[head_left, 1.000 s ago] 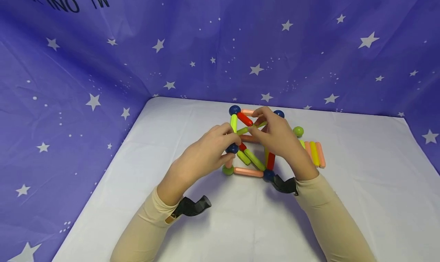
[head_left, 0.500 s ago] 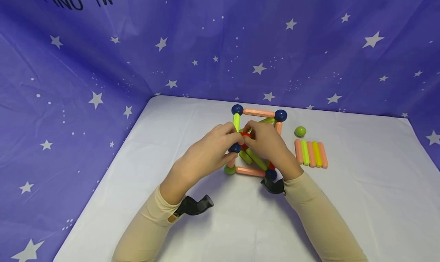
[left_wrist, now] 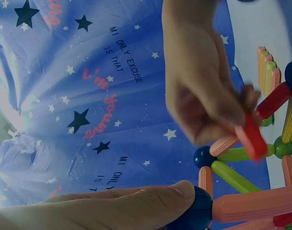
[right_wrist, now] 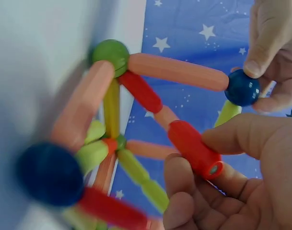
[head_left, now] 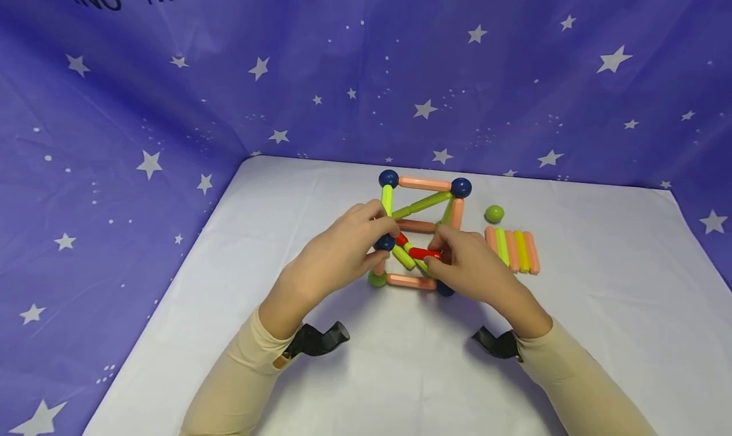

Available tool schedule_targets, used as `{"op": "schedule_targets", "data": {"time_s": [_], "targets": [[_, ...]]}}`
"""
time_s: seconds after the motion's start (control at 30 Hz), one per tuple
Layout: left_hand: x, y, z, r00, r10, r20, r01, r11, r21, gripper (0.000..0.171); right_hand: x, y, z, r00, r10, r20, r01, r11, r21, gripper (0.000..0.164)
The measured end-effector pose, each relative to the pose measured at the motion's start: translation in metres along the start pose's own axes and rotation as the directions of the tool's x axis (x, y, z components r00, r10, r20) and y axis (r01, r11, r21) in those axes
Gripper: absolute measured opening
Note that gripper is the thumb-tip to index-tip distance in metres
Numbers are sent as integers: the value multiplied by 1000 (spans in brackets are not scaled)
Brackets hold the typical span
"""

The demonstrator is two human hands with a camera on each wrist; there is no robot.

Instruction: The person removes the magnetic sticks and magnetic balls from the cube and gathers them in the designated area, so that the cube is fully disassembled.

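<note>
My left hand [head_left: 328,261] pinches a dark blue ball [right_wrist: 242,87] at the near-left top corner of a frame of magnetic sticks and balls. A salmon stick [right_wrist: 179,72] runs down from that ball to a green ball [right_wrist: 111,57]. In my right hand [head_left: 477,264], thumb and fingers pinch a red magnetic stick [right_wrist: 194,148]. Its metal-tipped end points out free in the right wrist view. The red stick hangs over the near side of the frame, blurred in the left wrist view. Part of the near-right blue ball [head_left: 445,288] is hidden behind my right hand.
Right of the frame lies a row of salmon, green and yellow sticks [head_left: 513,250], with a loose green ball [head_left: 494,213] behind it. A purple star-printed cloth [head_left: 366,61] rises behind the white table [head_left: 400,372]. Lime sticks [head_left: 423,204] slant inside the frame.
My right hand has come from the frame's far side toward me, bringing the red stick close by my left hand, then rightward along the near side. The left hand keeps its grip on the blue ball.
</note>
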State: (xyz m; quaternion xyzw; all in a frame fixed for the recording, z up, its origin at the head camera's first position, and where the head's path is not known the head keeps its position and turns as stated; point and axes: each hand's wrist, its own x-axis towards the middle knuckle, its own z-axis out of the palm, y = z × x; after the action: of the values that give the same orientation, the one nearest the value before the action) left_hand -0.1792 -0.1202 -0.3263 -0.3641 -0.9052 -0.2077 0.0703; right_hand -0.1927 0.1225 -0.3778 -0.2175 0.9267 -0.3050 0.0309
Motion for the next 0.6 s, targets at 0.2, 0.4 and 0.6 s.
{"op": "schedule_targets", "data": {"time_s": [0.2,0.4,0.6], "targets": [[1,-1,1,1000,2,-2,-2,1000,-3,25,-33,22,-13,996,80,-39,-82,995,-56,16],[1,-1,0,1000,6,-16,-6,1000,-4,24,-53,47,-15,987,154,-53,-160,975,-153,13],[2,0,2,1000,11,-14,-11,1000,-10,24,-66,66,-12,961,276,2,-270,944,-191,19]]}}
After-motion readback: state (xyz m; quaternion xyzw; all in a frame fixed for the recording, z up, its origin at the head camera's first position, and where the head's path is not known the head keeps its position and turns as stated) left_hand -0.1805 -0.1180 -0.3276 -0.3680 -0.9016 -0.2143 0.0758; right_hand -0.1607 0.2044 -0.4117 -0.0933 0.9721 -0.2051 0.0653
